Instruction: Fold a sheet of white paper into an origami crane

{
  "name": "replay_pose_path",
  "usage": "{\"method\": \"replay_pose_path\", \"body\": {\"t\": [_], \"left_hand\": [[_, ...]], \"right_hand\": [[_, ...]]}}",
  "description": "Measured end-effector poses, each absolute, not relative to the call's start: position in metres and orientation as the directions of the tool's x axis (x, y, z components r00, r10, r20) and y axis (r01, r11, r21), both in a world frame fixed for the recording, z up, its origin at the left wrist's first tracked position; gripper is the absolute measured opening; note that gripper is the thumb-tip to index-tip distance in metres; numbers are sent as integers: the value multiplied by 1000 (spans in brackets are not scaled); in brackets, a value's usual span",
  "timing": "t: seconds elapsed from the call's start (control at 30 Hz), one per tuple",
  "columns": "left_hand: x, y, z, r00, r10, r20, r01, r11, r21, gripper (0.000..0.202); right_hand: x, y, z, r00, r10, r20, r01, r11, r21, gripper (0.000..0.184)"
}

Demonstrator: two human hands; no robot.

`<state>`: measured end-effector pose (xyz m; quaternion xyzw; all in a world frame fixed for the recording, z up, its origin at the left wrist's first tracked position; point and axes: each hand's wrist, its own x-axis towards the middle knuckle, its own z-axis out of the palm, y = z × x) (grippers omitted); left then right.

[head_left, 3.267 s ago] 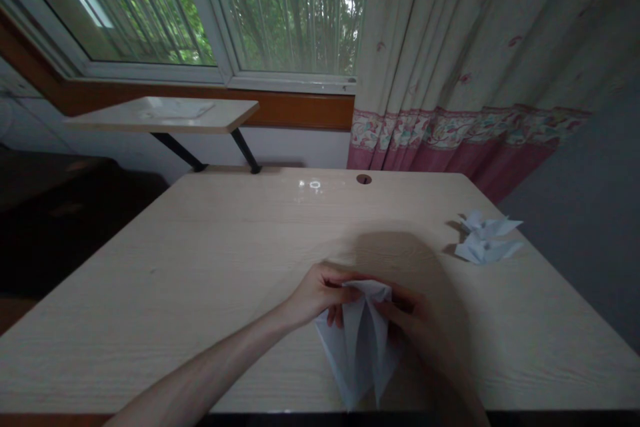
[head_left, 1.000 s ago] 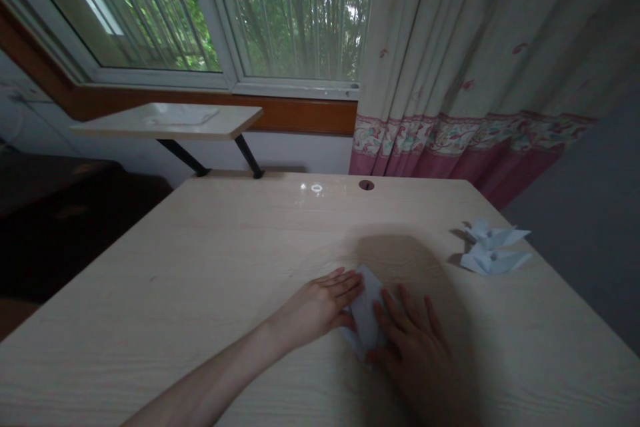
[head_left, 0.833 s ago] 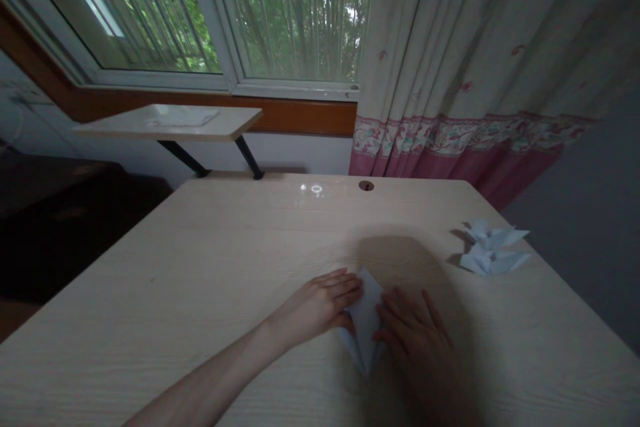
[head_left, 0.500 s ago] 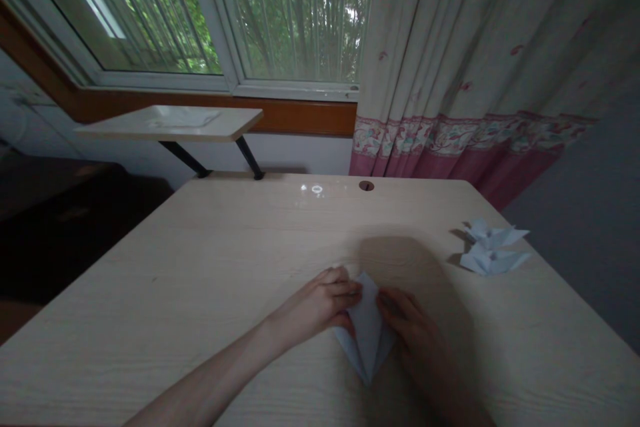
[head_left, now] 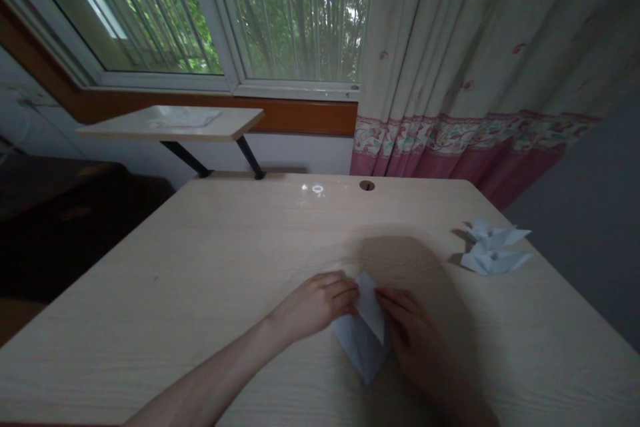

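A folded sheet of white paper (head_left: 363,340) lies on the desk between my hands, its lower end a point toward me. One flap of it is lifted and bent over near the upper part. My left hand (head_left: 327,300) grips the paper's upper left edge, fingers bent and closed on it. On the other side, my right hand (head_left: 410,327) pinches the upper right edge with its fingertips; its thumb is partly hidden in shadow.
Two folded white paper figures (head_left: 495,247) stand at the desk's right edge. A raised shelf (head_left: 225,125) on black legs sits at the back left. Behind the wooden desk (head_left: 225,233) are a window and a curtain (head_left: 425,80).
The paper's upper flap has been raised and folded across, so its long diamond shape is broken. My hands have shifted only slightly at its edges.
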<state>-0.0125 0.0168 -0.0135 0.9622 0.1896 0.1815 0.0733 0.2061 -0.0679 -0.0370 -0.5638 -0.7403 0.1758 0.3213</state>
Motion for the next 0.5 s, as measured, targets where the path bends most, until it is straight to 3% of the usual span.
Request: {"method": "replay_pose_path", "body": {"t": [0.27, 0.4, 0.5], "left_hand": [[-9, 10, -3, 883, 410, 230, 345, -897, 276, 26], [-7, 10, -12, 792, 547, 270, 421, -810, 407, 22], [-5, 10, -18, 665, 687, 293, 524, -709, 473, 8]], "right_hand": [[207, -64, -41, -151, 937, 314, 727, 320, -607, 44], [206, -57, -49, -93, 927, 364, 708, 318, -630, 42], [202, -53, -52, -17, 921, 389, 720, 282, -635, 35]]}}
